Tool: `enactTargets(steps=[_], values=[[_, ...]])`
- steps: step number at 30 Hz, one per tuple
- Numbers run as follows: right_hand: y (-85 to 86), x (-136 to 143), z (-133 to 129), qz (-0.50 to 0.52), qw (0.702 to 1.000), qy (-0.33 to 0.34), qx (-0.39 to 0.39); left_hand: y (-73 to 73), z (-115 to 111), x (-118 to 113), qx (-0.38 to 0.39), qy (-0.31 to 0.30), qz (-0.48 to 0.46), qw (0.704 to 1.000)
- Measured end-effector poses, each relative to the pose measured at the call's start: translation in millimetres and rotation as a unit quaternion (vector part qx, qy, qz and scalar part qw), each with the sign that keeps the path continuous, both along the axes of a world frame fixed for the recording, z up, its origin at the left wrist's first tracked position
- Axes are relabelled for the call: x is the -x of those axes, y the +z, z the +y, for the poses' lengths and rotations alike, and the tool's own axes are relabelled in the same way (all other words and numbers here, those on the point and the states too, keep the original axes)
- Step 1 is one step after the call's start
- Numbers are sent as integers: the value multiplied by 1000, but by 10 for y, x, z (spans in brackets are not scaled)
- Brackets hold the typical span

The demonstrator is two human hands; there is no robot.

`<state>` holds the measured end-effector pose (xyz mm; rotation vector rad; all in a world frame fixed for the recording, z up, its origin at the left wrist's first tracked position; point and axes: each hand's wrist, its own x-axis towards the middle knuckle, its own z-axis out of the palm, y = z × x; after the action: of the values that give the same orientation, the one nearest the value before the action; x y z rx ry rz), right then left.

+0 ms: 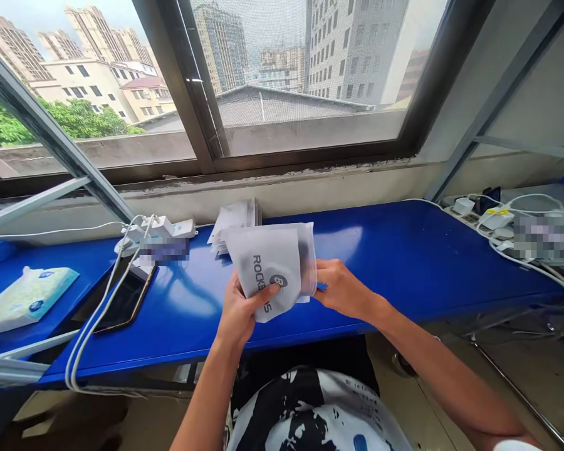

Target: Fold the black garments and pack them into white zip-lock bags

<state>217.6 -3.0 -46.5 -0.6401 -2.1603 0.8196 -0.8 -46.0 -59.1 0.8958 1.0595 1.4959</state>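
A pale grey pouch with dark printed lettering and a round logo is held above the blue table's front half. My left hand grips its lower left part, the thumb lying across the print. At the pouch's right side, my right hand has its fingers closed on the translucent edge; part of those fingers is hidden behind it. Just behind the pouch, a stack of similar pale packets rests near the wall.
The blue table runs below the window. White cables and a power strip lie on the left, beside a dark tablet-like device. Farther left is a tissue pack. More chargers and cables sit at the right.
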Motion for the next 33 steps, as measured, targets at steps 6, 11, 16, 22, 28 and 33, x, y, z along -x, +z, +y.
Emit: enactTargets(steps=[6,11,16,22,28,33], values=[[169,-36,-3,58,997,-16,52,88,37,143,15,12,-25,1000],[289,68,-26,98,979,-63,170,46,-63,7,41,-11,-5,999],[199,261,-5,216,952,-86,200,13,-136,-130,26,-40,64,997],[159,153,-53,220,955,-69,185,-66,-76,-45,2,34,-35,999],[21,36,-253,118,976,-128,129,-195,-56,-70,-26,27,-108,993],[-158,-33,-252,173,958,-206,95,-158,38,-31,-23,41,-117,992]])
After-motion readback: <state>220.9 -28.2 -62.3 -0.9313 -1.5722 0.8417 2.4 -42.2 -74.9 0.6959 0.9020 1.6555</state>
